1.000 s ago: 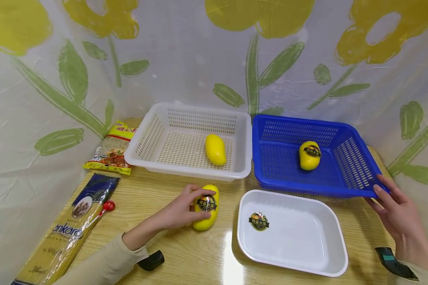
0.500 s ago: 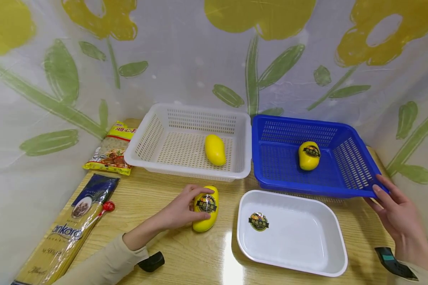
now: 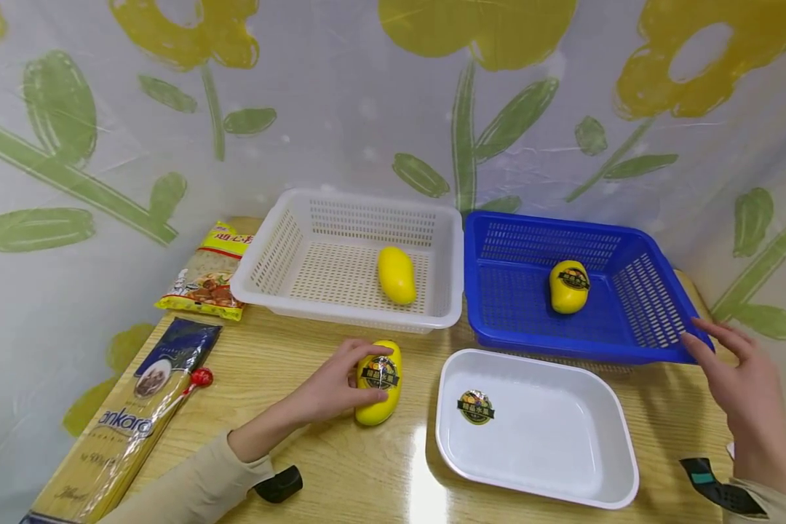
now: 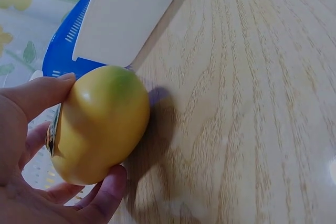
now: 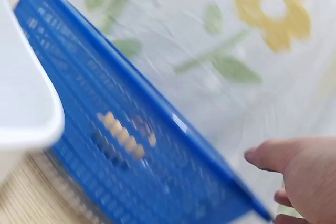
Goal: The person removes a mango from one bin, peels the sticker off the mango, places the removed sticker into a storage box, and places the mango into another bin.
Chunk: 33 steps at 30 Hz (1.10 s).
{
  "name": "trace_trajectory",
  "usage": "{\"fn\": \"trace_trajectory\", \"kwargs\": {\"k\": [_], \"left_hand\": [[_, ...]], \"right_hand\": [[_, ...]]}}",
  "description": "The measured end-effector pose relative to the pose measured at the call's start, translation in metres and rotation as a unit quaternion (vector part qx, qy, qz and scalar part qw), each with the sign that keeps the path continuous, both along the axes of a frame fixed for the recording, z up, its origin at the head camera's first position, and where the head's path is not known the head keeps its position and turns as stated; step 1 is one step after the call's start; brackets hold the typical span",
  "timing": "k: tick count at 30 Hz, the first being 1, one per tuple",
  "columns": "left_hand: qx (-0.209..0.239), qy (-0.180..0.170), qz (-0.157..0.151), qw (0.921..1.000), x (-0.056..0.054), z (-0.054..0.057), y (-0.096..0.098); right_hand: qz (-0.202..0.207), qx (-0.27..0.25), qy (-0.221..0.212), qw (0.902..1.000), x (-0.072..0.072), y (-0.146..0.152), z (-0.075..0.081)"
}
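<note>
On the table, my left hand (image 3: 342, 380) grips a yellow mango (image 3: 385, 404) bearing a dark round sticker, thumb on one side and fingers curled round the other. A greenish patch shows on the mango (image 4: 107, 124) in the left wrist view. At the front right corner of the blue basket (image 3: 570, 348), my right hand (image 3: 749, 386) has loosely extended fingers. In the right wrist view its thumb (image 5: 268, 156) stands apart from the rim. Another stickered mango (image 3: 566, 295) lies inside this basket. A plain yellow mango (image 3: 396, 275) lies in the white basket (image 3: 354, 311).
A white tray (image 3: 544, 444) with a loose round sticker (image 3: 476, 407) inside stands in front of the blue basket. To the left lie a spaghetti pack (image 3: 127, 418), a red lollipop (image 3: 201, 377) and a yellow food bag (image 3: 206, 280). Behind hangs a flowered curtain (image 3: 340, 109).
My right hand has loosened from the blue basket's corner and shifted slightly outward. The left hand keeps its hold on the mango, and the baskets and tray stay put.
</note>
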<state>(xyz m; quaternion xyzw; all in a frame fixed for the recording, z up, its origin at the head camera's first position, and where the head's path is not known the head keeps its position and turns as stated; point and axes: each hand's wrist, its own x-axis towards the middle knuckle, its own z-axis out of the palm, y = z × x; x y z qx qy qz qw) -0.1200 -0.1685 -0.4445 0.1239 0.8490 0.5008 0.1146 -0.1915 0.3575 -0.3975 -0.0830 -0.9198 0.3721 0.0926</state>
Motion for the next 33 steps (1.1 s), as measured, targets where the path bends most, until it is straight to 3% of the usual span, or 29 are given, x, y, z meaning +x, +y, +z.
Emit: {"fn": "trace_trajectory", "kwargs": {"k": [4, 7, 10, 15, 20, 27, 33], "left_hand": [[-0.009, 0.001, 0.005, 0.9999, 0.0, -0.001, 0.001], [-0.015, 0.003, 0.01, 0.9998, 0.0, -0.001, 0.001], [-0.019, 0.009, 0.015, 0.9997, 0.0, -0.001, 0.002], [-0.017, 0.016, 0.02, 0.9995, 0.001, -0.001, 0.004], [-0.009, 0.013, 0.028, 0.9995, 0.001, -0.002, 0.006], [-0.003, 0.005, 0.047, 0.9989, 0.002, -0.004, 0.009], [-0.001, 0.002, 0.061, 0.9981, 0.003, -0.004, 0.011]], "right_hand": [[0.038, 0.052, 0.074, 0.9951, 0.003, -0.031, 0.023], [0.109, 0.018, 0.128, 0.9856, 0.007, -0.06, 0.036], [0.182, -0.016, 0.132, 0.9743, 0.012, -0.09, 0.045], [0.271, -0.019, 0.081, 0.9589, 0.02, -0.139, 0.052], [0.336, -0.037, 0.02, 0.941, 0.023, -0.181, 0.048], [0.393, -0.095, -0.033, 0.9139, 0.026, -0.229, 0.028], [0.428, -0.101, -0.054, 0.8966, 0.028, -0.261, 0.018]]}}
